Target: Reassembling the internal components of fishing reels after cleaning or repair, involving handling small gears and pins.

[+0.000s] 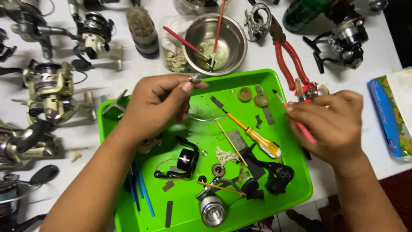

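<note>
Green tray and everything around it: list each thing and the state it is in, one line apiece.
Left hand: raised over the tray, pinching a small metal part in its fingertips.
Right hand: gripping a pink brush.
Green tray: flat on the table, littered with reel parts.
Yellow screwdriver: lying loose in the tray.
Steel bowl: upright, two red-handled brushes standing in it.
Red pliers: lying on the table, handles apart.

White table (128, 64) pretty much buried. Green tray (274, 81) set near front edge. Fishing reels (51, 86) lined up along left side, another reel (347, 38) parked far right. Steel bowl (234, 47) placed behind tray, red-handled pliers (292, 60) laid beside it. Blue-edged packet (386, 116) left at right edge.
</note>
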